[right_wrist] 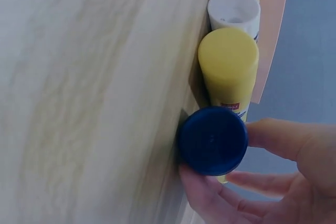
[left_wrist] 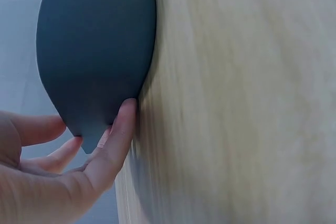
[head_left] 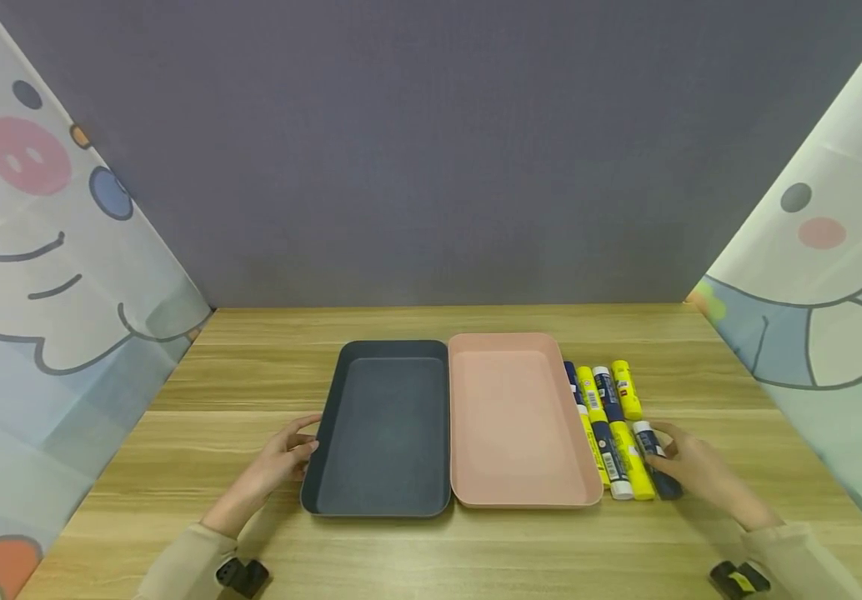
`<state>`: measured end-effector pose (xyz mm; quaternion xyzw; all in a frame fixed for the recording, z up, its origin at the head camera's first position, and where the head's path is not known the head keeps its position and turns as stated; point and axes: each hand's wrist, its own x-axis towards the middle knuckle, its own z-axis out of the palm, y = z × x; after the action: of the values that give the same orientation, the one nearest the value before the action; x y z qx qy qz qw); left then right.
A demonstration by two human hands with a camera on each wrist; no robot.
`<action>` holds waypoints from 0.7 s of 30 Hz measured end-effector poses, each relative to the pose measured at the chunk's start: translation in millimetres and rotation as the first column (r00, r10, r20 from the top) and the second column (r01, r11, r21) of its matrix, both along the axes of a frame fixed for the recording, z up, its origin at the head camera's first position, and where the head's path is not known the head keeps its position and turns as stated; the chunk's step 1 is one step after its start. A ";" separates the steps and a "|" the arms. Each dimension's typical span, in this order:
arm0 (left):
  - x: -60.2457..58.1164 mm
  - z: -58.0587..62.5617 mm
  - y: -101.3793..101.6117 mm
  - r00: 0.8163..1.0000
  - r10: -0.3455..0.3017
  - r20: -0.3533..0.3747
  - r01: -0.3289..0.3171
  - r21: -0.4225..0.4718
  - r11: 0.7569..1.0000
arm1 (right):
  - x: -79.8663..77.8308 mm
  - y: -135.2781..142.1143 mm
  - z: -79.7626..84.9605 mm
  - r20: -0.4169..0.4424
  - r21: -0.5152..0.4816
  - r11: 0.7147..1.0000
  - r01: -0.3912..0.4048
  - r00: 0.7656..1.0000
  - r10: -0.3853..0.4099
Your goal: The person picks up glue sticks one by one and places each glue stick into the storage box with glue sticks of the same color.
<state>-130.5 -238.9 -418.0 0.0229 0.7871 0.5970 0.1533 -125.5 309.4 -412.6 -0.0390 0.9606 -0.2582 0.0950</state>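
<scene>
My left hand (head_left: 283,454) rests its fingertips against the left side of a dark grey tray (head_left: 376,511). Up close, its fingers (left_wrist: 113,148) touch the tray's outer wall (left_wrist: 97,45) from rim to base. On the right, my right hand (head_left: 694,467) holds a navy glue stick with a white end (head_left: 656,461), lying at the right edge of a group of glue sticks. The right wrist view shows the stick's round navy end (right_wrist: 212,141) between thumb and fingers. A yellow glue stick (right_wrist: 228,61) lies right beside it.
A pink tray (head_left: 524,502) adjoins the grey one on its right. Several yellow and navy glue sticks (head_left: 611,454) lie in rows along the pink tray's right side. Wooden tabletop (head_left: 431,554) surrounds everything, with a grey panel (head_left: 446,167) behind and cartoon-printed sheets at both sides.
</scene>
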 end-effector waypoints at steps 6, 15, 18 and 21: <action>0.1 1.3 1.0 1.000 0.006 0.009 -0.006 -0.001 1.000 | 1.1 2.8 -0.3 -0.016 -0.032 0.999 0.009 1.000 -0.010; 0.0 0.0 0.5 0.999 0.023 0.026 -0.023 0.007 1.000 | 0.9 -2.3 14.6 -0.036 -0.077 0.994 0.076 0.996 -0.079; -1.2 -0.6 0.0 0.999 0.029 0.037 -0.029 0.009 1.000 | 0.8 -6.8 20.3 -0.090 -0.117 0.990 0.079 0.992 -0.090; -1.4 0.0 -0.1 0.999 0.025 0.040 -0.025 0.011 1.000 | -1.5 -13.2 28.6 -0.105 -0.172 0.982 0.071 0.990 -0.090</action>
<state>-131.9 -239.0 -418.1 0.0019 0.7807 0.6036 0.1615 -127.1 296.2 -384.0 -0.0222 0.9400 -0.3394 0.0265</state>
